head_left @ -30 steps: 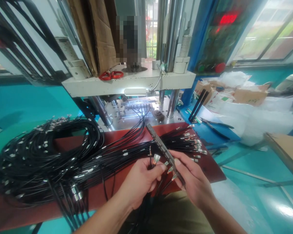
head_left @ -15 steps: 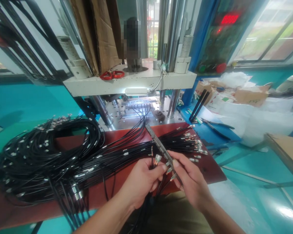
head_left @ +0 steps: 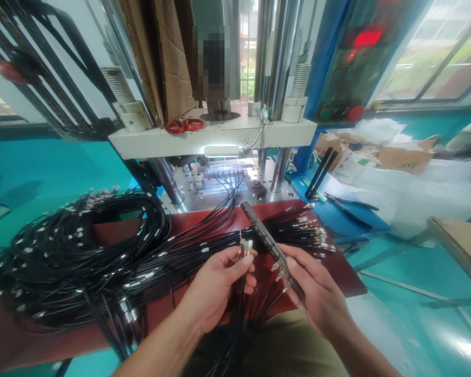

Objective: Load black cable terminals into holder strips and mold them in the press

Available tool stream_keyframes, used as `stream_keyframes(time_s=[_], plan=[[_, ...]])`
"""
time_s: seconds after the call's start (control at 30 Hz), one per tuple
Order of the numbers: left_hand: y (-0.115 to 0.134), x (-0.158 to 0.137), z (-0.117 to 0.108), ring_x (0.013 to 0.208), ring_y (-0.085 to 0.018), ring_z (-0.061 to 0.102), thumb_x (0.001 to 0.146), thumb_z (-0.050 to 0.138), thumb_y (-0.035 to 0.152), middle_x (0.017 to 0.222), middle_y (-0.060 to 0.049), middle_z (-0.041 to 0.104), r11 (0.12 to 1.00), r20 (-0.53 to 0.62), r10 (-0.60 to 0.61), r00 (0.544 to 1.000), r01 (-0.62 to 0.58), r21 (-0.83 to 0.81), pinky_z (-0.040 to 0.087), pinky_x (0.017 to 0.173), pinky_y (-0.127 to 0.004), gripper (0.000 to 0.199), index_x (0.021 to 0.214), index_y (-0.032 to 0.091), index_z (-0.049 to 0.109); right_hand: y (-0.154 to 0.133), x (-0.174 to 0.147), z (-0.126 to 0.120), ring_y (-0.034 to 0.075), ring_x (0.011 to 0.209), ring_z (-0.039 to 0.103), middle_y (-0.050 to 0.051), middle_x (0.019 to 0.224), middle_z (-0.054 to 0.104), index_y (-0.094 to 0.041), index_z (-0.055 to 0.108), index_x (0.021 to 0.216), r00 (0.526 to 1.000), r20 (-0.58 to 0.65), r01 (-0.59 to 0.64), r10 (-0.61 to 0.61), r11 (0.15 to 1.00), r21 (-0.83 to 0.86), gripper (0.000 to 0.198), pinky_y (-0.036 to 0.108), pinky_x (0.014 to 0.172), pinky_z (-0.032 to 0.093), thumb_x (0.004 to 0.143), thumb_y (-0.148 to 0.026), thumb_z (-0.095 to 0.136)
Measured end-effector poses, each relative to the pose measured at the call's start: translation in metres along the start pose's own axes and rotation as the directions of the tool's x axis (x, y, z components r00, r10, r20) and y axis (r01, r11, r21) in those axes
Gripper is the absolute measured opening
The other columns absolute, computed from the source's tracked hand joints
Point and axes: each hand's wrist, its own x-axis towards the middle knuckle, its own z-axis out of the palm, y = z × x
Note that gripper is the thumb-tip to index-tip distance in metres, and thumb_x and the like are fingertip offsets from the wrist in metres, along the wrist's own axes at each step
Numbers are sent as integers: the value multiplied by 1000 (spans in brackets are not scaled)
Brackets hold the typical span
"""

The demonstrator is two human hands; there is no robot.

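My left hand point(head_left: 227, 272) pinches several black cables, whose metal terminal ends point(head_left: 246, 246) stick up past the thumb. The cables hang down below that hand. In my right hand point(head_left: 314, 283) is a long dark metal bar point(head_left: 265, 235) with slots, gripped near its lower end and tilted up to the left. Several terminals point(head_left: 280, 275) sit along the bar's left edge near my right thumb. A gap lies between the left hand's terminals and the bar. Behind both hands, a bundle of black cables point(head_left: 204, 248) runs across the red-brown board point(head_left: 345, 280).
Ahead stands a press with a white plate point(head_left: 153, 141) carrying red-handled scissors point(head_left: 184, 125). Cables run into the lit fixture point(head_left: 223, 175) beneath it. Coiled cables point(head_left: 31, 241) lie at left. Pliers point(head_left: 349, 209) rest on the blue surface at right, near plastic bags point(head_left: 412, 183).
My left hand has drawn slightly away from the bar, leaving a gap, with its terminals now upright. The bar and right hand have shifted a little to the right.
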Motion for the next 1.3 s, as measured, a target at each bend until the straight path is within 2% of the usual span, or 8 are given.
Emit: stream_keyframes(time_s=[0.23,0.33,0.43,0.53,0.73,0.93,1.13,1.3], plan=[[-8,3,6,38,-2,34,78,68,36,57,7,47,987,-68,64,996,-53,150,25,35,-16,25,83,17,54,-2,1,1,10,72,54,1,95,63,-30,62,114,997,67,-22,23,1000,-16,35,15,56,46,84,-48,61],[-9,4,6,38,-3,35,77,70,37,52,8,45,985,-82,26,996,-12,171,26,34,-15,27,82,16,54,-2,1,1,10,69,53,1,92,63,-30,62,115,998,64,-14,16,999,-31,37,16,52,44,83,-48,61],[-8,4,7,39,-3,40,78,67,37,61,5,52,984,-54,23,998,-13,178,27,34,-15,25,84,17,53,-2,1,1,10,63,51,1,87,62,-28,61,117,996,87,6,-3,999,-36,38,17,49,42,84,-48,60],[-7,4,8,36,-2,36,82,62,42,67,3,55,976,-37,32,999,-23,216,24,33,-16,27,81,16,53,-2,1,2,10,60,48,2,84,62,-26,61,118,994,112,26,-21,999,-47,39,18,47,39,86,-47,59],[-6,6,12,33,-1,29,83,59,46,57,5,50,966,-51,-10,999,23,257,16,31,-17,33,70,16,51,-1,1,3,9,57,47,1,81,61,-26,61,118,993,112,43,-38,998,-40,40,18,46,39,84,-48,60],[-7,8,14,34,-2,32,82,61,44,61,4,53,970,-59,-33,998,46,241,18,31,-15,30,74,16,52,1,0,2,7,53,42,1,78,58,-23,57,123,985,145,116,-98,986,-121,39,20,46,37,90,-45,53],[-6,9,15,35,-2,32,79,64,41,58,5,50,978,-59,-12,998,24,207,18,31,-15,28,74,16,53,10,2,2,8,52,44,3,90,57,-25,59,120,969,143,234,-203,941,-244,37,21,44,39,90,-46,52],[0,6,5,54,-7,51,77,69,34,68,1,57,996,-34,-13,999,16,92,43,52,-19,23,83,14,59,4,0,0,14,71,58,4,96,63,-28,60,119,994,93,61,-55,996,-67,40,22,56,48,85,-50,57]])
